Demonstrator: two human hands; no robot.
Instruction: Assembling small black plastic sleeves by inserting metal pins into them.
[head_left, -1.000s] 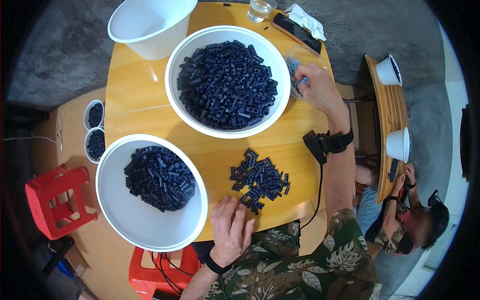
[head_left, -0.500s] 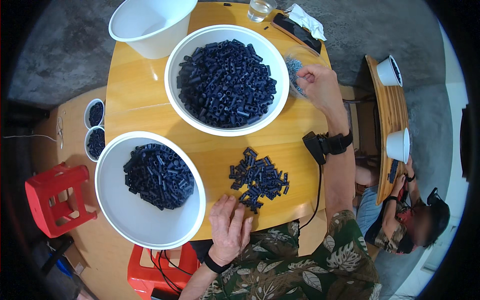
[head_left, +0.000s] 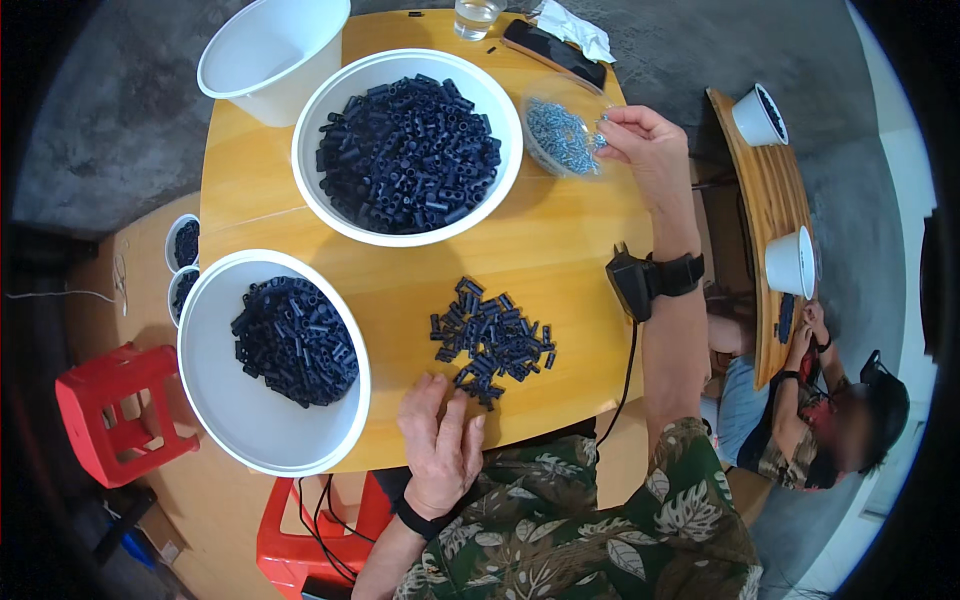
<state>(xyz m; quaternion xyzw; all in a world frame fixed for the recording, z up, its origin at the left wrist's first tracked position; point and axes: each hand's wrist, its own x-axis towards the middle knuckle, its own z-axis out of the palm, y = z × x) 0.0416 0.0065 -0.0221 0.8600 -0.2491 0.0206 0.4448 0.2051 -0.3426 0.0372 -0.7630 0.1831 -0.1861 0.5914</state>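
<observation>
My right hand (head_left: 645, 145) is at the rim of a clear round tub (head_left: 538, 150) filled with small silvery-blue screws (head_left: 562, 132). Its thumb and fingers pinch a few of those screws. My left hand (head_left: 438, 445) lies with fingers stretched out on the table's front edge, beside a loose pile of short black plastic tubes (head_left: 492, 335). Behind the pile stands a wide white bucket (head_left: 310, 190) heaped with black tubes. Another white bucket (head_left: 215, 420), to the left, is partly filled with similar tubes.
A tall white bucket (head_left: 268, 95) is at the back left of the wooden table (head_left: 570, 260). A glass of water (head_left: 476, 18), a phone (head_left: 550, 48) and a tissue (head_left: 575, 30) are at the back. Red stools (head_left: 120, 415) stand left. Another person sits at a bench (head_left: 755, 190) on the right.
My right hand has drawn back to the tub's right rim, and screws now show between its fingertips. The whole view has shifted slightly. My left hand stays by the pile.
</observation>
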